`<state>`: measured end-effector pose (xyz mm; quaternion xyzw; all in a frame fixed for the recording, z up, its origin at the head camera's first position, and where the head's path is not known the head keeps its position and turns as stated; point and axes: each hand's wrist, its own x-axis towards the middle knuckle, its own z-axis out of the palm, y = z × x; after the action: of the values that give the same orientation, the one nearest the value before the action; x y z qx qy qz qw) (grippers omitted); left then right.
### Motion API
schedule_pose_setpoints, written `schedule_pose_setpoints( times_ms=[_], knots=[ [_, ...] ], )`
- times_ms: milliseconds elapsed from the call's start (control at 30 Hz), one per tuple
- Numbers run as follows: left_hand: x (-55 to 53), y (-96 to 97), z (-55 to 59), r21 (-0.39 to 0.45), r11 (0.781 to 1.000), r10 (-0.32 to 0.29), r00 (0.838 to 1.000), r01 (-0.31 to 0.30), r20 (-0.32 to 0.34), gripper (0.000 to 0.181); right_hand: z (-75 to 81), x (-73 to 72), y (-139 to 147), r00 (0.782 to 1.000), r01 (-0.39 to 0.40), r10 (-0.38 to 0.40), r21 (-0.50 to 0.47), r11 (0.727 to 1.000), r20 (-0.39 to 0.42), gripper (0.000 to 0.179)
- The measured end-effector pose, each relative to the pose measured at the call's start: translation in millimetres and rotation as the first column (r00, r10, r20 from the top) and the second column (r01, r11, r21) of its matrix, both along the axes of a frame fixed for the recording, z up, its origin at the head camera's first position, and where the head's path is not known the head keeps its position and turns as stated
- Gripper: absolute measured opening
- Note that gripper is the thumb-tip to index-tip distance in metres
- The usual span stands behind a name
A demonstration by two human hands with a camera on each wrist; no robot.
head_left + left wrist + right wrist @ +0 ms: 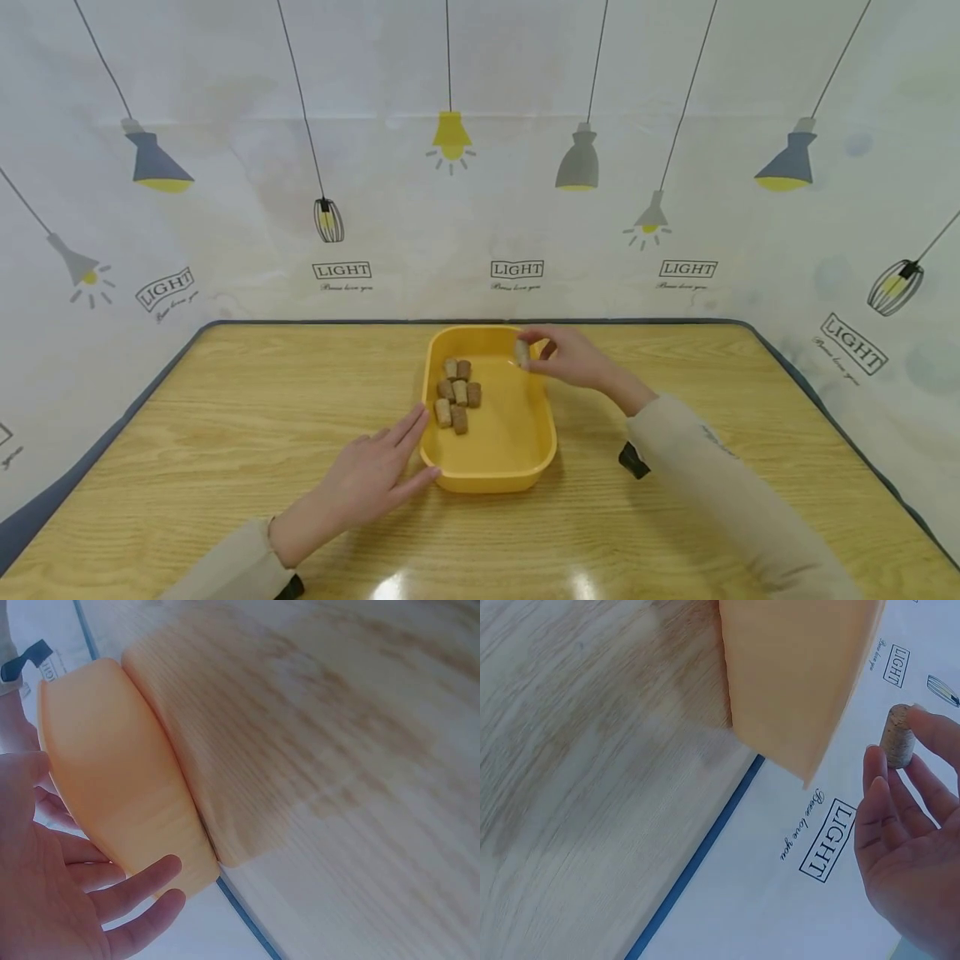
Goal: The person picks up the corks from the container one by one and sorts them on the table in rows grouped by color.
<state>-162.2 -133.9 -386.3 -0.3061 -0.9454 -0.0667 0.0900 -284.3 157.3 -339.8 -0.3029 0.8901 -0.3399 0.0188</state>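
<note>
A yellow plastic tray (495,454) stands on the wooden table, with several light and dark brown corks (460,392) grouped along its left side. Above the tray's far right corner, my right hand (566,357) pinches a light cork (522,352) between thumb and fingers. The right wrist view shows that same cork (898,737) held upright at the fingertips. My left hand (375,475) rests against the tray's left rim, its fingers extended. In the left wrist view the left hand (67,892) touches the tray's outer wall (127,765), fingers spread and slightly bent.
The wooden table (300,375) extends on both sides of the tray. A pale backdrop (390,192) printed with lamps and the word LIGHT rises behind and beside it. A black strap end (633,460) hangs beneath the right sleeve.
</note>
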Motion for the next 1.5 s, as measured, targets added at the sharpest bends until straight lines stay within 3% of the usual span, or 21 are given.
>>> schedule_pose_setpoints(
  times_ms=[400, 1233, 1500],
  knots=[
    [0.9, 0.5, 0.8, 0.010, 1.000, -0.001, 1.000, 0.001, -0.005, 0.070, 1.0, 3.3, 36.9, 0.997, 0.042, -0.042, 0.002, 0.999, -0.066, 0.043],
    [0.0, -0.3, -0.1, 0.013, 1.000, -0.005, 1.000, 0.005, -0.011, 0.070, -55.0, 0.4, 84.6, 0.989, 0.144, -0.145, 0.018, 0.989, 0.031, 0.043],
    [0.0, -0.1, -0.6, 0.008, 1.000, -0.003, 1.000, 0.003, -0.007, 0.070, -63.4, -4.2, 87.9, 0.984, 0.164, -0.164, 0.004, 0.986, 0.067, 0.043]
  ],
)
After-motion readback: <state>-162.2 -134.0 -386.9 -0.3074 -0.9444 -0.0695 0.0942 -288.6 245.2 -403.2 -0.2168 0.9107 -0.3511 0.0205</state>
